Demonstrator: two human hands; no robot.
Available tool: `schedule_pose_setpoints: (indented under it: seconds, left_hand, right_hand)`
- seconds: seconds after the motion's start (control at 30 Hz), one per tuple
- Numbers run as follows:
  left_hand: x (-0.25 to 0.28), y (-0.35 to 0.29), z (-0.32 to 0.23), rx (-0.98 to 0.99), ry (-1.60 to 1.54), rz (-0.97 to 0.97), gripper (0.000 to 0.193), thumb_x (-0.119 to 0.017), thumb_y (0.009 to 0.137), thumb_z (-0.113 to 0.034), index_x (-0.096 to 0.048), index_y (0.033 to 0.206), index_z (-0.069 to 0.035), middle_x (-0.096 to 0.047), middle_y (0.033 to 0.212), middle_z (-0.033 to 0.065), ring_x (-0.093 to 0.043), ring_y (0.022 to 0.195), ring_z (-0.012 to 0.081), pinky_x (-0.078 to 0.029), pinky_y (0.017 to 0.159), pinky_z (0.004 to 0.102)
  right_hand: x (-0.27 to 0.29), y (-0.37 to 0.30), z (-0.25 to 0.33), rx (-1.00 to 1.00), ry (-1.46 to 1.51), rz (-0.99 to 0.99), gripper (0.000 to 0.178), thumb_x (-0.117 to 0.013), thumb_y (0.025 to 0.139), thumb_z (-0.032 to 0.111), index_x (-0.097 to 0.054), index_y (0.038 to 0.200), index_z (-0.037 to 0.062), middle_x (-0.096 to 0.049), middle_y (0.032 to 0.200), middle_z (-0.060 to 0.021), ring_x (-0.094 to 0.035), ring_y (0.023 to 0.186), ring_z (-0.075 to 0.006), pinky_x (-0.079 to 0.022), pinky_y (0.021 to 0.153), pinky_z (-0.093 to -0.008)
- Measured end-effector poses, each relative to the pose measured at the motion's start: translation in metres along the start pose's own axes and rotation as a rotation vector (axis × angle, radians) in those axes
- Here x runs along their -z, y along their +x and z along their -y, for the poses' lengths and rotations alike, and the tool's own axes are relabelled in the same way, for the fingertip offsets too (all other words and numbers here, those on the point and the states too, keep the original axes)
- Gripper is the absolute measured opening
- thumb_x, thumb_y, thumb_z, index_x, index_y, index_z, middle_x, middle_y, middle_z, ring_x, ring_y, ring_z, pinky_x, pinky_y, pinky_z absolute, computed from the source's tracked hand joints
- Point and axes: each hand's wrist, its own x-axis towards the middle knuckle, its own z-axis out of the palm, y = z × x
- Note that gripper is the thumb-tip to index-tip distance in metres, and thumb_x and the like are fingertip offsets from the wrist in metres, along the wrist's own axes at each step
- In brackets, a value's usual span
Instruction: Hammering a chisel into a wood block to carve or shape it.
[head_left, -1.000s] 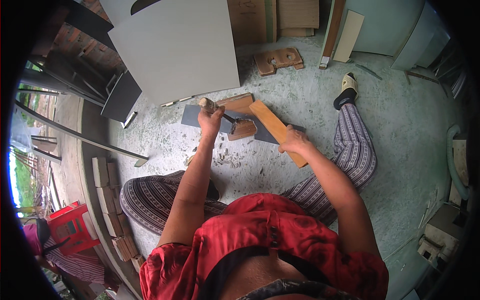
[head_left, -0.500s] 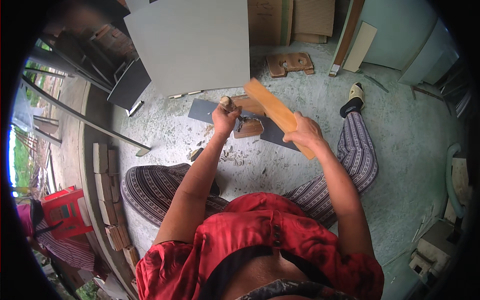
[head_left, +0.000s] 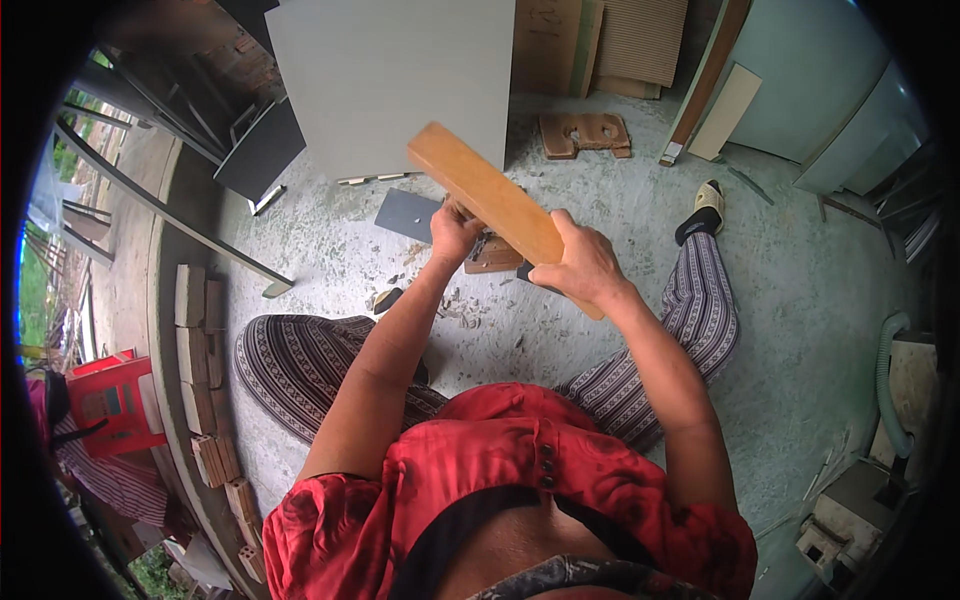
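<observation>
My left hand (head_left: 456, 236) is closed around a chisel (head_left: 459, 208); only a little of its wooden handle shows. Its blade end points down toward a brown wooden block (head_left: 492, 257) with a cut recess. My right hand (head_left: 582, 264) grips the lower end of a thick, light-brown wooden bar (head_left: 490, 195). This bar slants up to the left, over the chisel's top and part of the block; whether it touches the handle I cannot tell. Under the block lies a dark grey board (head_left: 404, 214). Chips (head_left: 465, 312) are scattered on the floor nearby.
My legs spread either side of the work. A large pale panel (head_left: 395, 90) stands beyond it, with a cut-out brown wooden piece (head_left: 584, 135) to its right. Bricks (head_left: 195, 345) line the left ledge. A machine with a hose (head_left: 890, 390) stands at the right.
The wooden bar has swung left and now covers most of the chisel handle. My right hand has moved left with it; my left hand keeps its hold near the block.
</observation>
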Motion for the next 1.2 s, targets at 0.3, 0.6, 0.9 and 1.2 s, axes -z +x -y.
schedule_pose_setpoints:
  seconds: [0.3, 0.6, 0.9, 1.2]
  left_hand:
    - [0.008, 0.004, 0.009, 0.12, -0.013, 0.0, 0.026, -0.076, 0.069, -0.014, -0.065, 0.089, -0.002, -0.071, 0.084, 0.0081, -0.067, 0.08, 0.0151, -0.051, 0.074, 0.0298]
    - [0.012, 0.006, 0.014, 0.086, -0.001, 0.035, 0.028, -0.076, 0.069, -0.019, -0.066, 0.088, -0.001, -0.07, 0.081, 0.007, -0.066, 0.075, 0.0157, -0.051, 0.073, 0.0314]
    - [0.066, -0.013, 0.074, 0.573, -0.67, -0.172, 0.027, -0.063, 0.084, -0.019, -0.059, 0.102, 0.0, -0.06, 0.098, 0.0145, -0.066, 0.077, 0.0302, -0.06, 0.066, 0.0421]
    - [0.05, -0.021, 0.064, 0.771, -0.697, -0.263, 0.03, -0.065, 0.081, -0.017, -0.056, 0.105, -0.001, -0.063, 0.093, 0.0141, -0.066, 0.078, 0.0313, -0.058, 0.065, 0.0419]
  right_hand:
    - [-0.006, -0.012, 0.013, 0.193, 0.342, -0.225, 0.059, -0.069, 0.064, 0.025, -0.043, 0.11, -0.0003, -0.064, 0.087, -0.0215, -0.064, 0.084, -0.0361, -0.051, 0.075, -0.0399]
    - [-0.013, -0.006, -0.008, -0.13, 0.476, 0.014, 0.061, -0.073, 0.055, 0.033, -0.051, 0.101, -0.0004, -0.063, 0.096, -0.0241, -0.061, 0.092, -0.0377, -0.048, 0.081, -0.0404]
    - [-0.04, 0.008, -0.048, -0.51, -0.038, 0.132, 0.076, -0.077, 0.056, 0.034, -0.047, 0.116, -0.0002, -0.061, 0.109, -0.0223, -0.058, 0.104, -0.0359, -0.046, 0.089, -0.0406]
    - [-0.052, 0.02, -0.12, -0.743, -0.223, 0.152, 0.071, -0.072, 0.067, 0.03, -0.04, 0.124, 0.0053, -0.05, 0.126, -0.0234, -0.054, 0.115, -0.0339, -0.046, 0.093, -0.0396]
